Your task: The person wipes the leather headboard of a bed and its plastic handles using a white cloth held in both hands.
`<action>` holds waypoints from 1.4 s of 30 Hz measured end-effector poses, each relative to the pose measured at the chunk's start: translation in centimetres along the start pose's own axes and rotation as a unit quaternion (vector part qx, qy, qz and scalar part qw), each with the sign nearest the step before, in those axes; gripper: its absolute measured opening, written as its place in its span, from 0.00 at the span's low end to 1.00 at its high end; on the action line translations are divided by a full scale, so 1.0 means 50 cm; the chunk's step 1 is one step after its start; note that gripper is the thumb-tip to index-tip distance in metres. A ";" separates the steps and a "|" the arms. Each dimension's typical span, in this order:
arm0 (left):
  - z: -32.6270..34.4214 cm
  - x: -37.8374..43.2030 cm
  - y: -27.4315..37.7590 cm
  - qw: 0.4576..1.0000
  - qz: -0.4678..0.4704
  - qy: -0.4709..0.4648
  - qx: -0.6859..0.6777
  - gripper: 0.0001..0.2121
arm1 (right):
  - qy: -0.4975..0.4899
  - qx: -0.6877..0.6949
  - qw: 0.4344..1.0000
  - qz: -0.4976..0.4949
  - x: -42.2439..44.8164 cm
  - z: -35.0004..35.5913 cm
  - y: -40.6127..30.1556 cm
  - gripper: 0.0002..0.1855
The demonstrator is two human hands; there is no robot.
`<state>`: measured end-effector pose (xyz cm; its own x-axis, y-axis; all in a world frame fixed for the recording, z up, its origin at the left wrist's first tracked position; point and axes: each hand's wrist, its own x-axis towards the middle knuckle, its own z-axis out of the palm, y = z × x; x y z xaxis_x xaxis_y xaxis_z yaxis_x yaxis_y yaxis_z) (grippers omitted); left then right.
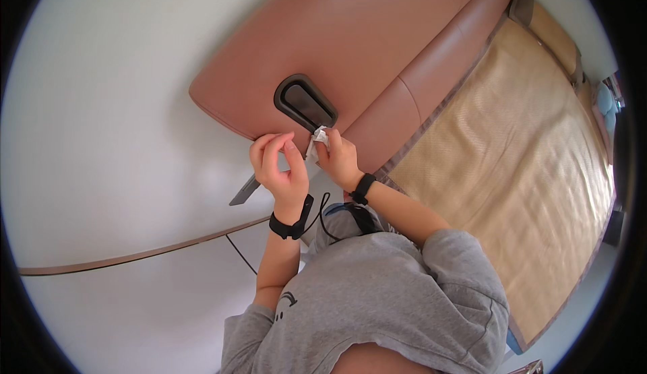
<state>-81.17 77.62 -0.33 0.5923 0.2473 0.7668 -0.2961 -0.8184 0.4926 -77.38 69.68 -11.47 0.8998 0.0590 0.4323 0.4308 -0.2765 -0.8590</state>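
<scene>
My right hand [339, 157] grips a crumpled white tissue [319, 137] between thumb and fingers. The tissue is at the lower end of a dark, rounded oblong fitting [303, 102], set into a brown leather-look bed headboard [354, 35]. Whether the tissue touches the fitting's rim cannot be made out. Just left of it, my left hand [278, 164] is raised with its fingers loosely curled and the thumb close to the fingertips. Nothing shows in that hand. Both wrists wear black straps.
A tan woven mat [505, 136] with a brown border covers the bed on the right, below a padded roll [404, 91]. The white wall [111, 96] stands on the left. A grey flat strip [245, 191] lies below my left hand. A black cord loop [323, 212] hangs near my waist.
</scene>
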 end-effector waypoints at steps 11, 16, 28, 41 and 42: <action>-0.006 0.020 0.008 0.997 -0.062 -0.017 -0.032 0.05 | 0.088 -0.007 0.984 -0.156 0.198 -0.030 -0.153 0.11; -0.008 0.011 0.015 0.998 -0.047 -0.036 0.035 0.04 | 0.111 -0.013 0.968 -0.224 0.187 -0.023 -0.124 0.12; 0.051 -0.034 0.050 0.987 -0.048 -0.130 -0.075 0.09 | -0.075 0.020 0.990 0.119 0.048 -0.093 -0.012 0.10; 0.150 -0.077 0.221 0.796 0.044 -0.474 -0.375 0.14 | 0.303 0.431 0.828 0.191 -0.093 -0.323 -0.089 0.17; 0.159 -0.095 0.225 0.769 0.075 -0.493 -0.399 0.15 | 0.328 0.426 0.826 0.168 -0.123 -0.328 -0.088 0.17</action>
<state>-81.34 63.13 -1.71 0.6710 -0.6547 0.3481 -0.5490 -0.1231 0.8267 -85.95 54.81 -5.85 0.8674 -0.4946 -0.0539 0.3089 0.6203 -0.7210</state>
